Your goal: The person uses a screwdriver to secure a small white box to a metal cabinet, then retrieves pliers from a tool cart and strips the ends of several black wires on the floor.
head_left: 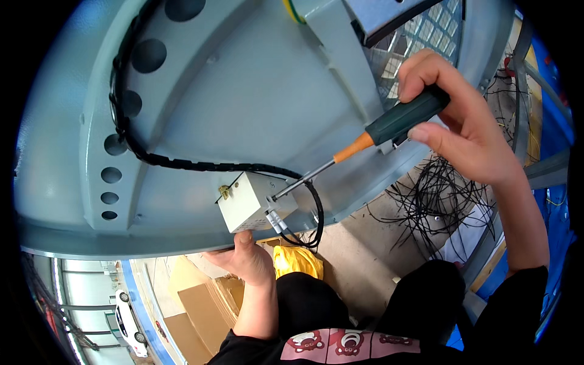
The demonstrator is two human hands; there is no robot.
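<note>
My right hand (459, 115) is closed round the dark green and orange handle of a screwdriver (401, 121). The shaft slants down to the left, and its tip meets the right side of a small white metal box (243, 204). That box sits against a large grey-green curved metal panel (255, 109), near its lower rim. Below it, my left hand (246, 261) presses its thumb to the box's underside; the other fingers are partly hidden by the rim. A silver cable connector (275, 221) plugs into the box beside the screwdriver tip. On the box's left face is a brass-coloured latch-like fitting (224, 193).
A black wrapped cable (201, 165) runs across the panel and loops past the box. Tangled black wires (435, 201) lie on the floor at right. Cardboard (204, 304) and a yellow bag (297, 263) lie below. A metal mesh (420, 45) is at upper right.
</note>
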